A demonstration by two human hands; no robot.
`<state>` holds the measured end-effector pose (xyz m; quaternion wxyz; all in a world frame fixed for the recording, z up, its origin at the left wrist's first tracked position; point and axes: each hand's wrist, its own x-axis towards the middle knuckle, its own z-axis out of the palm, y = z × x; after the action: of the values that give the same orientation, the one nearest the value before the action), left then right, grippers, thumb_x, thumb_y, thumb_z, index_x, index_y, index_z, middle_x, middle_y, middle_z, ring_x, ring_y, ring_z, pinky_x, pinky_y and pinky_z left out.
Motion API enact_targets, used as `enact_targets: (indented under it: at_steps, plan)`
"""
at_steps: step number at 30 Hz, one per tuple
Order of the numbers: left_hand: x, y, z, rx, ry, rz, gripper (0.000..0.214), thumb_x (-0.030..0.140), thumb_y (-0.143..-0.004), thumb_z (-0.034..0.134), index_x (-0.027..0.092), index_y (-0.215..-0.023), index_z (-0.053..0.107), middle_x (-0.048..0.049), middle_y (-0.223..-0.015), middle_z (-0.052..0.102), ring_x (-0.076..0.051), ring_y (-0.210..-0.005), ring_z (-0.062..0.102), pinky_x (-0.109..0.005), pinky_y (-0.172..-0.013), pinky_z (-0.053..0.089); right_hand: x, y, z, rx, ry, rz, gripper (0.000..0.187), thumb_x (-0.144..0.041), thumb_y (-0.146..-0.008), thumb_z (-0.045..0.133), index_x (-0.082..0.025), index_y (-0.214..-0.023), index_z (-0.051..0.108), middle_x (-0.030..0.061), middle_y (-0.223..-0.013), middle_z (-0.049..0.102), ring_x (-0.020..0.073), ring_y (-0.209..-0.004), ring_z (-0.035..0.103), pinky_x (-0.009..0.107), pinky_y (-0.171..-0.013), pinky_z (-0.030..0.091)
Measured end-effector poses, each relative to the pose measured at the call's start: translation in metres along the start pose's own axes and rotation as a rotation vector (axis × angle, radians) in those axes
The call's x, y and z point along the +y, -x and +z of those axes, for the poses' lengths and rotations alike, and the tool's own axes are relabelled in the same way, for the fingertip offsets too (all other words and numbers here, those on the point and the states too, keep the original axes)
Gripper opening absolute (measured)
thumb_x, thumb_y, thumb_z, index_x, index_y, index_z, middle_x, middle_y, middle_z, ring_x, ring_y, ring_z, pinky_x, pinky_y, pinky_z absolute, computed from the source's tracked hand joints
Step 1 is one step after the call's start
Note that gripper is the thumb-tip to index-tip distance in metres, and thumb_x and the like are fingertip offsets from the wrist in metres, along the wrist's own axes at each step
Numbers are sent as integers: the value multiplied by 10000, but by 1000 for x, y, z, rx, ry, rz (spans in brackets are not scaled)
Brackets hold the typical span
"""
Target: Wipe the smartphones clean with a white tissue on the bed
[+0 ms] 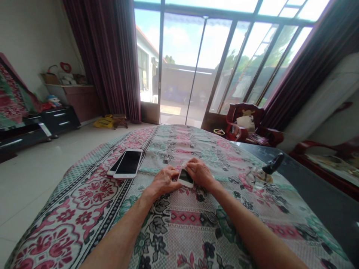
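A small white smartphone (185, 178) lies on the flowered cloth (179, 224) between my two hands. My left hand (165, 181) grips its left edge with curled fingers. My right hand (199, 172) covers its right side and top, fingertips pinched on a pale scrap or film at the phone's upper end. To the left, two more phones (126, 163) lie side by side with dark screens up, apart from both hands.
A clear glass object with a black handle (263, 172) rests on the cloth at the right, near a dark glossy tabletop (322, 201). Red wooden chairs (246, 125) stand by the glass doors; a low cabinet (60, 117) is at left.
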<state>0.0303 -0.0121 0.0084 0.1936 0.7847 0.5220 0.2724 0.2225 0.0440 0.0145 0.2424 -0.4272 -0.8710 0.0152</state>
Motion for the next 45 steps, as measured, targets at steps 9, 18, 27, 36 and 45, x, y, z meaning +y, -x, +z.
enact_targets:
  at_steps: [9, 18, 27, 36, 45]
  plan:
    - [0, 0, 2, 1, -11, -4, 289, 365, -712, 669, 255, -968, 746, -16, -992, 621, -162, -851, 599, -248, -800, 474, 14, -28, 9, 8, 102, 115, 227, -222, -907, 511, -204, -760, 684, 60, -918, 623, 172, -882, 566, 274, -803, 419]
    - [0, 0, 9, 50, -113, -47, 304, 492, -702, 695, 231, -853, 739, -10, -971, 631, -160, -838, 607, -242, -740, 454, -11, 17, -10, -76, -79, -92, 171, -162, -875, 535, -198, -818, 692, 50, -910, 616, 157, -855, 568, 273, -786, 433]
    - [3, 2, 7, 66, -123, -16, 492, 520, -748, 654, 282, -1179, 656, -16, -1049, 633, -170, -890, 619, -237, -742, 457, -16, 44, -10, -38, -284, -118, 165, -202, -875, 548, -216, -821, 704, 48, -925, 622, 150, -847, 580, 276, -766, 455]
    - [0, -1, 9, 6, -126, -25, 458, 481, -750, 671, 305, -1172, 664, -16, -1086, 619, -176, -937, 612, -248, -805, 473, 14, 12, -4, 43, -116, 34, 191, -232, -881, 536, -227, -812, 714, 42, -940, 623, 160, -895, 585, 279, -832, 440]
    - [1, 0, 8, 13, -139, -51, 484, 478, -741, 685, 277, -1181, 665, -37, -1130, 621, -195, -979, 615, -263, -844, 482, 43, -6, 10, 131, -72, 180, 211, -257, -879, 529, -222, -821, 729, 46, -899, 641, 165, -861, 608, 266, -802, 456]
